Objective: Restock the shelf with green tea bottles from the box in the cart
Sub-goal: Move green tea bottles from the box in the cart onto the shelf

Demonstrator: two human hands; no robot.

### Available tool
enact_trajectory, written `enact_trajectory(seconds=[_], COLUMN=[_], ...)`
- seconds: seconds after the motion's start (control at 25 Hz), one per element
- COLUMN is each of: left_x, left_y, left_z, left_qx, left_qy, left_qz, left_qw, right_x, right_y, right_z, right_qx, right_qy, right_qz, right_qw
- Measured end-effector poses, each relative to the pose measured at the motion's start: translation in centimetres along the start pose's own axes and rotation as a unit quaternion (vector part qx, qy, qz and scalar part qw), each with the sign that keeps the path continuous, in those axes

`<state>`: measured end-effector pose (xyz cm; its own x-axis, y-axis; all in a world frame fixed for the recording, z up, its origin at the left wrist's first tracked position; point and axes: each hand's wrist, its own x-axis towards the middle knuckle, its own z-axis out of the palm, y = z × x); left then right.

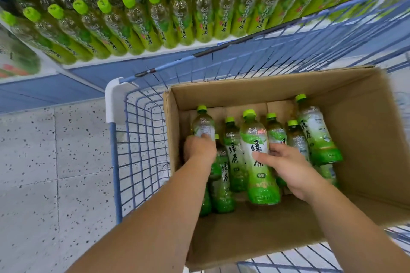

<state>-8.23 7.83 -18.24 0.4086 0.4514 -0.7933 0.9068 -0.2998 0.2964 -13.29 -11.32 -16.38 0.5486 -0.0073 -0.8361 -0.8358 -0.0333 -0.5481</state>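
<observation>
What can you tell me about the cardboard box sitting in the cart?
The cardboard box is plain brown corrugated board, open at the top. It sits inside the blue wire cart. Green tea bottles crowd its left and middle, and the right side shows bare board. Both hands reach inside: the left hand grips the far-left bottle, and the right hand holds the middle bottle.

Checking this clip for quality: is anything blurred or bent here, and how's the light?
Head view: shelf bottles look smeared by motion, bottles in the box read sharper. Head view: the wide lens bows the shelf edge and fans the bottle rows. Head view: light is soft and even, no hard shadows.
</observation>
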Motion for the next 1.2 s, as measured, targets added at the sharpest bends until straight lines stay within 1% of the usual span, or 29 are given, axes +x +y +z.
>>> enact_trajectory(seconds=[0.08, 0.2, 0.28, 0.4, 0.52, 0.6, 0.68, 0.76, 0.96, 1.04, 1.2], left_x=[0.1, -0.3, -0.7, -1.1, -1.2, -0.6, 0.2, -1.2, -3.0, -4.5, -8.8], left_y=[-0.4, -1.0, -1.1, -0.9, -0.2, -0.5, -1.4, -1.1, -1.8, -1.9, -1.9], left_z=[0.1, 0.4, 1.1, 2.2, 1.9, 1.8, 2.2, 1.0, -0.5, -1.8, -5.6], left_qx=[0.030, 0.018, 0.008, -0.029, -0.061, -0.060, -0.049, -0.025, 0.006, -0.003, -0.066], left_qy=[-0.014, -0.053, -0.078, -0.071, -0.131, -0.150, -0.135, -0.128, -0.166, -0.181, -0.207], left_qz=[0.016, 0.020, 0.022, 0.023, -0.033, -0.054, -0.028, 0.003, 0.077, 0.114, 0.137], left_qw=[0.999, 0.998, 0.997, 0.997, 0.989, 0.985, 0.989, 0.991, 0.983, 0.977, 0.966], right_x=[0.0, 0.0, 0.2, 0.6, 1.0, 1.3, 1.5, 1.5, -0.2, -1.6, -5.7], right_y=[1.0, 1.8, 2.2, 2.3, 2.4, 2.4, 2.5, 2.4, 1.2, 0.5, -1.4], right_z=[-0.6, -0.7, -0.7, -0.5, -0.4, -0.4, -0.2, 0.0, 0.4, 0.6, 1.3], right_qx=[0.014, 0.047, 0.046, 0.034, 0.056, 0.066, 0.072, 0.081, 0.116, 0.114, 0.109], right_qy=[0.004, 0.013, 0.008, 0.026, 0.040, 0.042, 0.044, 0.042, 0.047, 0.055, 0.065], right_qz=[-0.006, -0.007, -0.001, -0.005, -0.010, -0.012, -0.018, -0.025, -0.047, -0.055, -0.072], right_qw=[1.000, 0.999, 0.999, 0.999, 0.998, 0.997, 0.996, 0.996, 0.991, 0.990, 0.989])
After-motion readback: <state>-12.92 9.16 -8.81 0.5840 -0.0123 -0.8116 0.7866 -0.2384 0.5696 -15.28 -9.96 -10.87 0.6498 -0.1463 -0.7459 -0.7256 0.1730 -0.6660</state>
